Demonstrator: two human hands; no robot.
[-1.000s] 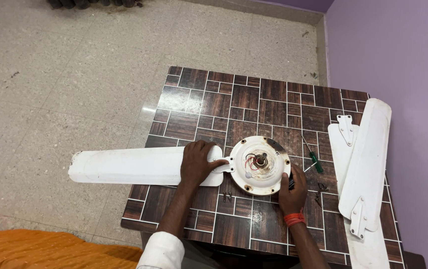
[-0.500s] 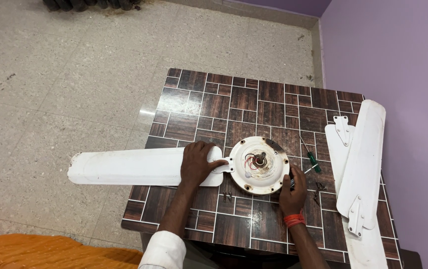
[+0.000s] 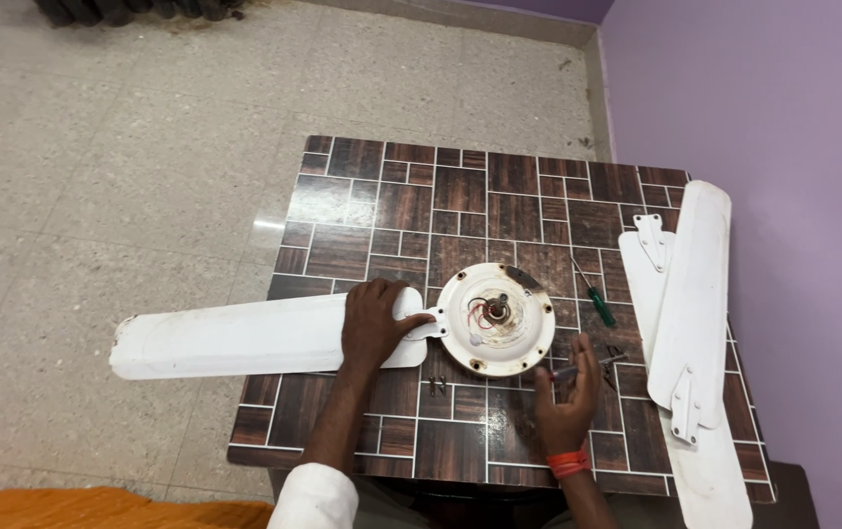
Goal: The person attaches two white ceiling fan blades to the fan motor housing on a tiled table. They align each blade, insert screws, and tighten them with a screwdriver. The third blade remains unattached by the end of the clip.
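Note:
A round white ceiling fan motor hub lies on a brown tiled table, with red wires showing at its centre. One white fan blade sticks out to the left, past the table edge. My left hand presses flat on this blade's inner end, next to its bracket at the hub. My right hand is just below and right of the hub, and its fingers pinch a small grey metal piece.
A green-handled screwdriver lies right of the hub. Two loose white blades are stacked along the table's right edge, by the purple wall. Small screws lie in front of the hub. The speckled floor is to the left.
My right hand has drawn slightly back from the hub's rim toward me. My left hand stays on the blade.

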